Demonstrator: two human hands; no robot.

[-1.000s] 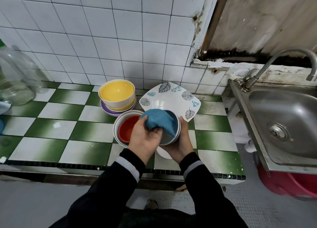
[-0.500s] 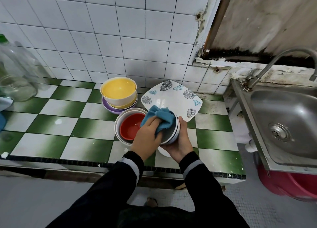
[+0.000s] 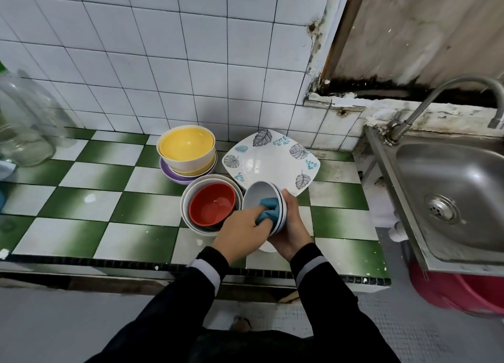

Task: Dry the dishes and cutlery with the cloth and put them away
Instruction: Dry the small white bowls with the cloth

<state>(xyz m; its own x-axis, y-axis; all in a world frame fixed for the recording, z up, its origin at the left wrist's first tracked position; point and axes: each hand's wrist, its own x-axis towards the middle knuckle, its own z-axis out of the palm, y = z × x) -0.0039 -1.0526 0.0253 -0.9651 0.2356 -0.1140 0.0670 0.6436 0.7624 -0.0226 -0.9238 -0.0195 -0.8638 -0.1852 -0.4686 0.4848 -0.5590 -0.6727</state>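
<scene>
Far left on the green-and-white checked counter (image 3: 81,199) stand clear glass jars (image 3: 24,128). Toward the middle, a yellow bowl (image 3: 186,147) sits stacked on a purple plate (image 3: 169,173) near the tiled wall. Just nearer, a red bowl (image 3: 211,207) lies nested inside larger white bowls (image 3: 188,199). The left hand (image 3: 240,234) has its fingers bunched round a blue cloth (image 3: 268,211), pressing it into the small white bowl (image 3: 259,193), which is tilted on its side above the counter's near edge. The right hand (image 3: 293,226) grips that bowl from outside, thumb over the rim. Behind lies a leaf-patterned square plate (image 3: 272,161). At the right are a steel sink (image 3: 450,188) and tap (image 3: 436,92)
</scene>
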